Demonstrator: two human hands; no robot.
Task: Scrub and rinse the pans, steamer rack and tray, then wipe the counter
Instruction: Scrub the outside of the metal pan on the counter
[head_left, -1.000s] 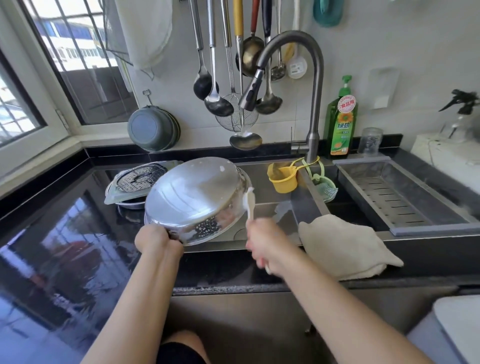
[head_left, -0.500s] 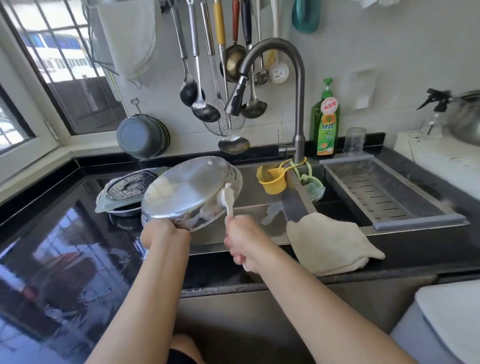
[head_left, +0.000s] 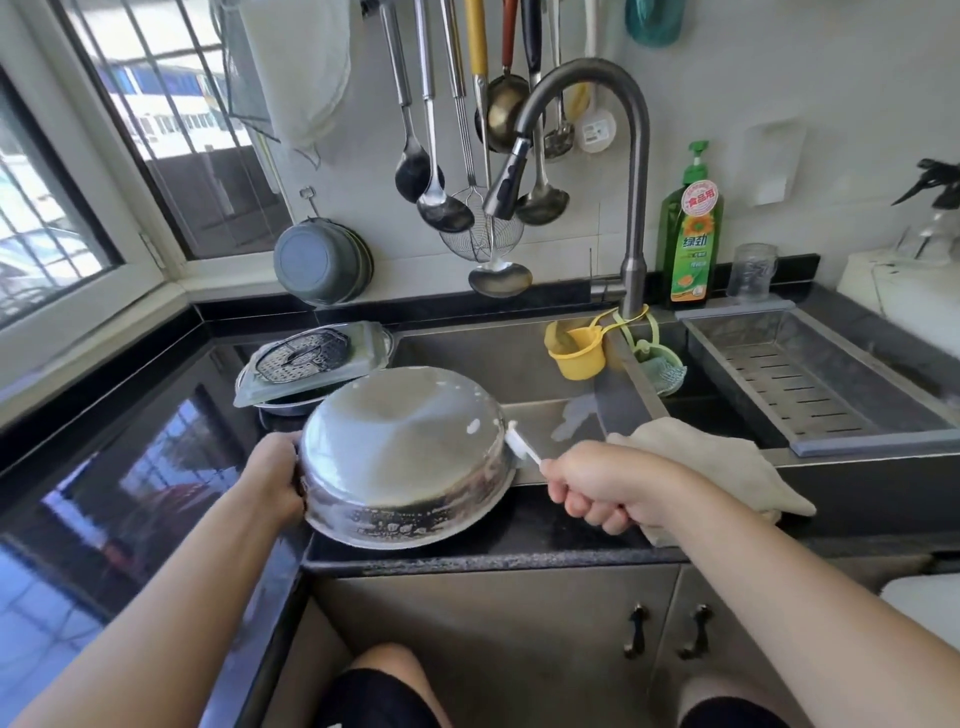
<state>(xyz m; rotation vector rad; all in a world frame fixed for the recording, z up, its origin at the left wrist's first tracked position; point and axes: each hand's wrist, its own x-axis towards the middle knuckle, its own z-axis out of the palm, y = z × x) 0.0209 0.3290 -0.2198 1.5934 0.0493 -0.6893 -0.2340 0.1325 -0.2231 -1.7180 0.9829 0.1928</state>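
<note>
Since a moment ago the upturned steel pan (head_left: 402, 452) has dropped lower and swung toward the person, so its bottom faces up and its near rim hangs over the front edge of the black counter (head_left: 130, 467) by the sink (head_left: 483, 353). Left hand (head_left: 272, 480) grips the pan's left rim, fingers curled under the edge and mostly hidden behind it. Right hand (head_left: 597, 488) is closed in a fist round the handle of a small white brush (head_left: 519, 444), whose head touches the pan's right rim; earlier the brush stood upright, now it lies slanted. Soap smears and dark burnt marks show on the pan's side wall.

Behind the pan, on the counter at the sink's left corner, a clear tray (head_left: 317, 364) sits tilted on another pan, with the round perforated steamer rack (head_left: 304, 353) lying in it. A beige cloth (head_left: 711, 467) drapes over the sink's front edge beside the right forearm. A green soap bottle (head_left: 690, 234) stands beside the faucet (head_left: 631, 171), and a yellow cup (head_left: 576, 351) hangs at its base
</note>
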